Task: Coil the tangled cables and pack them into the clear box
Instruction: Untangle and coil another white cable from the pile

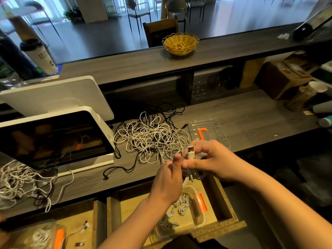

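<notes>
The right hand (213,159) is pinching a white USB plug (190,152) between thumb and forefinger, the metal tip pointing up; the left hand (168,182) is curling round the bunched white cable (186,178) just below it, thumb raised. By my reading, one cable is being coiled and its end is being finished off; the next move is calling for tucking the plug in so the loops hold, then lowering the bundle into the clear box (201,212) lying directly beneath, in the open chipboard drawer (226,200), where small white coils are already lying beside an orange latch. Beyond the hands, the tangle (152,137) of thin, springy white and black cord is sprawling on the grey wood-grain counter (251,115); the box's ribbed clear lid (208,130) is lying just beside it.
</notes>
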`<state>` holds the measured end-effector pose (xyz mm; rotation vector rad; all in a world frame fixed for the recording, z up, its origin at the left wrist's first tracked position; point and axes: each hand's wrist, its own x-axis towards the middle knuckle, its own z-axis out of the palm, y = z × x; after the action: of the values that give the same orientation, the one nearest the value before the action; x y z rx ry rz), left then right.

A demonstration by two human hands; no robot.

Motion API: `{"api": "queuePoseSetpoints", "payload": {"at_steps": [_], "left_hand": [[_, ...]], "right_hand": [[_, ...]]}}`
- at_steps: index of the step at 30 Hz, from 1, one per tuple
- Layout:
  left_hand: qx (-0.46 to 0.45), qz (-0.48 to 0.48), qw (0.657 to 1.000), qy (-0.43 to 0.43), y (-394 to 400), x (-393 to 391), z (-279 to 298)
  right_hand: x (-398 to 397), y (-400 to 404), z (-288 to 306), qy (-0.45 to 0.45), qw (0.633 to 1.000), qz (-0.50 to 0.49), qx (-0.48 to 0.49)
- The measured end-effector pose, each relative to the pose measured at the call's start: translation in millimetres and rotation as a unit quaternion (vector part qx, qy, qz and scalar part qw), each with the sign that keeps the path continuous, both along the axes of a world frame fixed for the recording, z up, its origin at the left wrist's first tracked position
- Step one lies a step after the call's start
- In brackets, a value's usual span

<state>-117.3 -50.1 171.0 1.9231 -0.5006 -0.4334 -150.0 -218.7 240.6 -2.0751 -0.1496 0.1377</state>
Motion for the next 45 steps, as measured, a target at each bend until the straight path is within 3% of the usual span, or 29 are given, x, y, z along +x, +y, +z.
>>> {"api": "queuePoseSetpoints", "payload": {"at_steps": [9,14,20,22,25,32,34,35,37,39,40,42,45], "left_hand": [[0.016,0.073,0.970,-0.232,-4.9,-12.9,9.4],[0.024,0.133,0.950,-0.282,-11.0,-14.6,13.2],[-0.024,0.149,0.921,-0.359,-10.4,-9.2,13.9],[-0.016,0.155,0.911,-0.381,-7.3,-6.2,12.2],[0.003,0.148,0.903,-0.404,-6.7,-2.7,12.8],[-0.020,0.100,0.833,-0.544,-0.5,-2.7,3.3],[-0.040,0.077,0.827,-0.555,3.2,-3.5,-2.8],[-0.045,0.072,0.837,-0.541,5.4,-3.2,-5.6],[-0.047,0.104,0.894,-0.433,5.9,-2.4,-9.7],[-0.053,0.177,0.962,-0.201,-0.4,-1.8,-5.3],[-0.062,0.195,0.976,-0.078,-4.1,-1.5,-3.7],[-0.058,0.197,0.974,0.096,-7.7,1.2,1.0],[-0.030,0.104,0.945,0.310,-4.6,8.0,8.6]], "right_hand": [[7.8,1.0,-5.0,0.087,0.992,-0.033,0.084],[14.4,-5.0,-2.0,0.125,0.991,-0.003,0.043],[11.0,-1.2,-4.5,0.162,0.985,0.031,0.054],[10.3,2.6,-8.6,0.192,0.976,0.026,0.100],[7.0,5.2,-10.9,0.264,0.948,0.016,0.176],[1.8,17.8,-16.9,0.301,0.943,-0.074,0.123],[0.0,21.4,-18.6,0.309,0.941,-0.079,0.116],[-1.3,23.4,-19.9,0.301,0.943,-0.085,0.116],[-2.7,28.6,-24.0,0.256,0.952,-0.117,0.123],[-3.5,33.3,-30.6,0.172,0.964,-0.175,0.101],[-3.7,34.1,-33.4,0.128,0.967,-0.205,0.083],[-5.0,33.2,-37.0,0.055,0.966,-0.248,0.056],[-8.9,32.0,-39.8,-0.009,0.963,-0.268,0.023]]}}
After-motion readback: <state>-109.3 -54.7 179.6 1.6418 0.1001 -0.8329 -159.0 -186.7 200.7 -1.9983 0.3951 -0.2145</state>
